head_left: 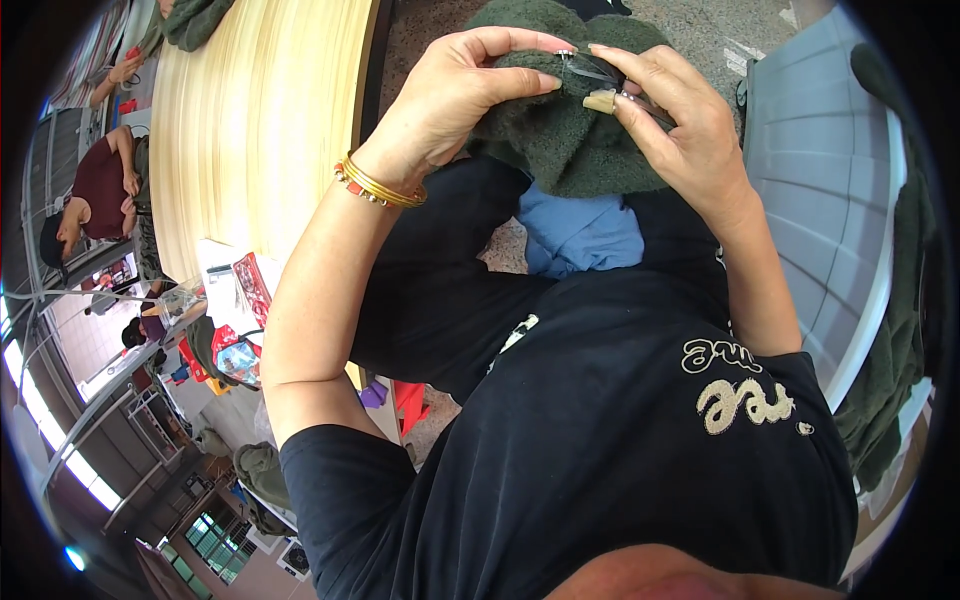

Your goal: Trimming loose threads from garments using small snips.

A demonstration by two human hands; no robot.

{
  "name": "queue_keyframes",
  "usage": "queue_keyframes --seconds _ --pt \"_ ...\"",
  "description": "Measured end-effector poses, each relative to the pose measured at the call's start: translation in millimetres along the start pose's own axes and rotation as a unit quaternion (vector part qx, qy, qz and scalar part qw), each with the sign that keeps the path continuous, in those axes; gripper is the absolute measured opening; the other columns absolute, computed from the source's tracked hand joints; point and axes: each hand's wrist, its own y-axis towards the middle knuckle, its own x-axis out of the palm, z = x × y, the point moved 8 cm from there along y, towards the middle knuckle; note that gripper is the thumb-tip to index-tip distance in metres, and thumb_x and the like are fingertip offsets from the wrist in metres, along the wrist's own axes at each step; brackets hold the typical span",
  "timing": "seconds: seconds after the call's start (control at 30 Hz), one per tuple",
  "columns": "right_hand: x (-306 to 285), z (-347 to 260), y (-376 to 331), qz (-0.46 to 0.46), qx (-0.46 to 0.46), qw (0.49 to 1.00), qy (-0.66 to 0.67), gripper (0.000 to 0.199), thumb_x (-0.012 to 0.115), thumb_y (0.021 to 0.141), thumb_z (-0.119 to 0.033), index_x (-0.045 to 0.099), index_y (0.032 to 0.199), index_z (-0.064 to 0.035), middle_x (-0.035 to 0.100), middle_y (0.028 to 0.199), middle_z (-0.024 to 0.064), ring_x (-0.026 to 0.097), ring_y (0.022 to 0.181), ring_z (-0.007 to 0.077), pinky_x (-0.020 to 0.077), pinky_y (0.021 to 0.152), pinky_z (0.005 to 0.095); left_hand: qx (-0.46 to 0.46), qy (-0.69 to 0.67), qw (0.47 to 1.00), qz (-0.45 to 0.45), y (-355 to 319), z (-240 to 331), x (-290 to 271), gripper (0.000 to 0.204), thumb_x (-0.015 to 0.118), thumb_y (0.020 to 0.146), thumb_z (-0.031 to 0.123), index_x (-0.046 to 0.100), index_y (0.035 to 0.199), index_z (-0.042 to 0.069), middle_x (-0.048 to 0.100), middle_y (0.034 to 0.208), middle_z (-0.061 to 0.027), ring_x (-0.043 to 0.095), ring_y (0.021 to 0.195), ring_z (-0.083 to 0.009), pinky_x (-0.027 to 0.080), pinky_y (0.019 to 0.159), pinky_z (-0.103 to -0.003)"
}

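My left hand (470, 75) pinches an edge of the dark green knitted fabric (590, 160) between thumb and forefinger. A small row of pale, shiny bits shows along that edge, too small to name. My right hand (690, 120) is closed around a slim dark tool with a yellowish piece (600, 101) at its end. Its forefinger reaches the fabric edge close to my left fingertips. The tool's exact kind is unclear, as my fingers cover part of it. Fabric hangs in folds below both hands, over my knees.
A blue cloth (580, 235) lies on my lap. To the left stands a pale wood-grained table (260, 120); to the right, a large grey-blue plastic bin (820, 190) with dark green knitwear (890, 390) beside it. Another person (95, 190) sits at the far left.
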Motion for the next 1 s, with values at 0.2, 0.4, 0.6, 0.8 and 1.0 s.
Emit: queue_keyframes --seconds 0.2,0.4,0.6,0.8,1.0 --pt "4 1 1 -0.004 0.011 1.000 -0.006 0.045 0.063 0.080 0.005 0.062 0.122 -0.0073 0.051 0.080 0.0054 0.053 0.069 0.0130 0.0459 0.063 0.0254 0.008 0.006 1.000 0.003 0 -2 0 0.028 0.066 0.082 -0.003 0.067 0.110 0.000 0.069 0.098 -0.0077 0.066 0.088 -0.0108 0.054 0.081 -0.022" --pt "3 -4 1 0.008 -0.014 0.999 -0.037 0.045 0.065 0.078 0.005 0.063 0.122 -0.0078 0.054 0.081 0.0064 0.054 0.068 0.0145 0.0466 0.062 0.0268 -0.007 -0.003 1.000 0.001 0 -3 1 0.028 0.066 0.082 -0.003 0.067 0.110 -0.001 0.069 0.098 -0.0085 0.066 0.089 -0.0113 0.053 0.082 -0.022" --pt "0 -9 0 0.040 -0.043 0.996 -0.072 0.044 0.067 0.077 0.004 0.065 0.119 -0.0085 0.059 0.084 0.0068 0.058 0.069 0.0170 0.0476 0.061 0.0292 -0.022 -0.024 0.999 0.000 -1 -6 2 0.028 0.067 0.082 -0.001 0.066 0.110 -0.003 0.069 0.099 -0.0098 0.065 0.091 -0.0124 0.051 0.086 -0.023" --pt "0 -10 -3 0.054 -0.063 0.992 -0.100 0.040 0.069 0.077 0.003 0.067 0.115 -0.0088 0.061 0.087 0.0068 0.059 0.069 0.0188 0.0481 0.062 0.0302 -0.031 -0.038 0.999 0.007 -1 -9 1 0.027 0.066 0.083 0.001 0.066 0.110 -0.003 0.070 0.098 -0.0107 0.066 0.092 -0.0135 0.050 0.089 -0.024" --pt "1 -4 -10 0.067 -0.085 0.986 -0.125 0.040 0.070 0.076 0.002 0.067 0.114 -0.0094 0.061 0.087 0.0063 0.059 0.071 0.0188 0.0484 0.062 0.0310 -0.033 -0.036 0.999 0.008 0 -12 0 0.027 0.066 0.084 0.004 0.066 0.110 -0.003 0.070 0.097 -0.0111 0.066 0.093 -0.0138 0.049 0.090 -0.025"
